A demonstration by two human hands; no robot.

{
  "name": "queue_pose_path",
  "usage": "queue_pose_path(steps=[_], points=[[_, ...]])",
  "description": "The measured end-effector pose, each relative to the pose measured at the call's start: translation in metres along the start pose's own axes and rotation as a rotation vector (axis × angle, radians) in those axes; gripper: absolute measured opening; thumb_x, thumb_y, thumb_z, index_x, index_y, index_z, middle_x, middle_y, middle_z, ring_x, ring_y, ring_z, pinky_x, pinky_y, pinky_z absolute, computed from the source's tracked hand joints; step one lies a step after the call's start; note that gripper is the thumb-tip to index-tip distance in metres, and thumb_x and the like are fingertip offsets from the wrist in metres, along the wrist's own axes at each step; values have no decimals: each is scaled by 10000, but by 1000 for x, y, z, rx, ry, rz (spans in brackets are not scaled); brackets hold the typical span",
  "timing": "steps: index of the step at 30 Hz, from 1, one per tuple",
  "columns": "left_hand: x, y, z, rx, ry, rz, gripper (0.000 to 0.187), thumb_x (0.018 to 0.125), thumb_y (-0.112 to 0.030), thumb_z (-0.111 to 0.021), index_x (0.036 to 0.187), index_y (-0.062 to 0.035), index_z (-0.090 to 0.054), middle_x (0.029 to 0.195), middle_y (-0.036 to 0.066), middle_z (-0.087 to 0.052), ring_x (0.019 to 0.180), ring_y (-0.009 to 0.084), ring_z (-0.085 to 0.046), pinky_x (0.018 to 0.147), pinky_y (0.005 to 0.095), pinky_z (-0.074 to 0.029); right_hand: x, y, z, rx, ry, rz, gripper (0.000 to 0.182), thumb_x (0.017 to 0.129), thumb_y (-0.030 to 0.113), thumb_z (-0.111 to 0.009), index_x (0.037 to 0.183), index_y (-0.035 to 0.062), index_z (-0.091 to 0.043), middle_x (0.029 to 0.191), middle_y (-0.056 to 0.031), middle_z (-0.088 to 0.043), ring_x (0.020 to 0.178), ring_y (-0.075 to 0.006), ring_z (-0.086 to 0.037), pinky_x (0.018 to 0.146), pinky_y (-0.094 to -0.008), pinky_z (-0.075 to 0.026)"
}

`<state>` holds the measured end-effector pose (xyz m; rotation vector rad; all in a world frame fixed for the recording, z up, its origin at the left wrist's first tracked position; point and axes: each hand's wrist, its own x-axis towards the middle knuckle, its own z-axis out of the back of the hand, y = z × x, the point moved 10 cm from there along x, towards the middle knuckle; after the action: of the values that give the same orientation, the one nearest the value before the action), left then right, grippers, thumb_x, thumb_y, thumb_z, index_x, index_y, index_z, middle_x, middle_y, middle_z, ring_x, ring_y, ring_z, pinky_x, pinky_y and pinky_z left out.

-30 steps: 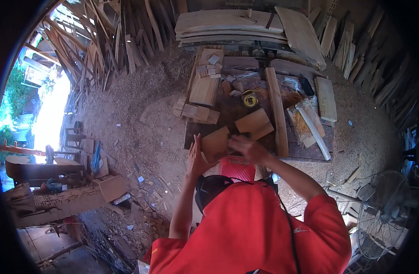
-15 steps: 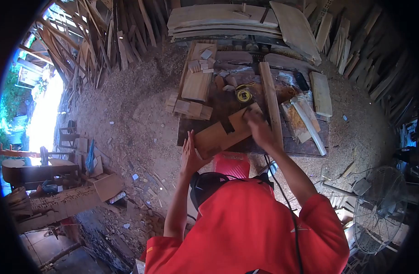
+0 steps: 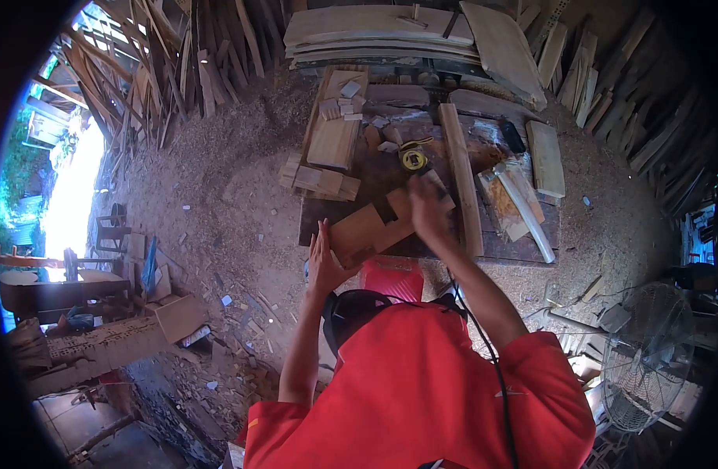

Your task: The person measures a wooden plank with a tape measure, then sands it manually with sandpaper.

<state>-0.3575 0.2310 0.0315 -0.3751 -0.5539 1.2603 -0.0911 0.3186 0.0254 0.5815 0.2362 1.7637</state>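
A flat brown wooden board lies slanted on the near part of the workbench, with a dark rectangular notch or patch around its middle. My left hand grips the board's left end, fingers along the end and thumb by the near edge. Over the board's right part is my right hand, smeared by motion; whether anything is in its fingers cannot be made out. Just beyond that hand sits a yellow tape measure. A long wooden strip lies to its right.
Small wood blocks rest on planks at the bench's left. A pale bar and a dark object lie on the right. Large boards are stacked behind. A pink seat stands before me, a wire-cage fan at right.
My right hand has shifted slightly left and up over the board, uncovering more of its right end. My left hand stays on the left end. The whole view has shifted slightly.
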Motion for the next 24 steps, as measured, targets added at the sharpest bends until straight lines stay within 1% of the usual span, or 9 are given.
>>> queue_pose_path(steps=[1,4,7,10,13,17,20,21,24], points=[[0,1,-1,-1,0,-5,1541,621,-500,-1003,1717,61,-76,1754,234,-333,1606,418,-364,1314,577,-306,-9,16,-9,7,-1,10,433,1048,51,-541,1467,-6,-632,1567,-217,-595,1506,-382,-521,1217,-496,-477],[1,5,-1,-34,12,4,1541,619,-492,-1004,1718,59,-75,1754,234,-333,1608,417,-361,1317,574,-304,-56,89,-4,201,262,486,487,1022,18,-518,1503,-22,-591,1572,-256,-575,1517,-415,-502,1223,-498,-478],[4,5,-2,-37,14,22,1538,619,-483,-1005,1718,59,-75,1756,234,-328,1607,414,-364,1319,569,-301,-42,13,19,141,276,234,597,965,0,-531,1561,-26,-527,1612,-273,-528,1534,-439,-474,1278,-511,-418],[0,3,0,-17,1,8,1538,621,-476,-1006,1718,59,-71,1757,234,-327,1603,413,-373,1320,566,-301,-43,13,20,3,200,180,594,970,18,-537,1562,-22,-530,1621,-268,-522,1545,-434,-463,1283,-507,-415],[4,3,-1,-51,-10,-3,1551,620,-470,-1008,1720,56,-50,1756,234,-328,1599,415,-378,1320,566,-304,-73,109,-30,92,264,609,581,986,81,-564,1560,-1,-547,1623,-166,-563,1545,-365,-488,1252,-477,-457],[0,5,-2,-24,18,33,1585,614,-478,-1012,1722,52,-10,1754,236,-331,1596,421,-380,1318,569,-305,-34,131,-60,177,340,479,554,1001,86,-556,1553,43,-578,1628,-116,-572,1543,-341,-496,1253,-462,-456],[1,9,-3,-104,32,44,1597,622,-420,-1024,1735,9,39,1783,205,-280,1617,476,-302,1309,549,-316,-14,83,-24,182,281,332,535,1018,69,-533,1549,61,-590,1621,-130,-573,1545,-354,-487,1252,-462,-457],[1,9,-3,-101,38,46,1598,622,-420,-1023,1734,10,41,1783,206,-280,1618,472,-303,1312,547,-311,-18,58,-12,144,253,323,532,1023,60,-524,1551,64,-589,1616,-143,-574,1545,-367,-482,1247,-466,-461],[1,7,-2,-89,36,56,1599,623,-424,-1022,1732,14,42,1784,206,-278,1621,460,-304,1320,545,-295,-25,-6,22,80,108,90,524,1034,53,-509,1553,41,-579,1624,-214,-541,1542,-403,-474,1246,-488,-456]])
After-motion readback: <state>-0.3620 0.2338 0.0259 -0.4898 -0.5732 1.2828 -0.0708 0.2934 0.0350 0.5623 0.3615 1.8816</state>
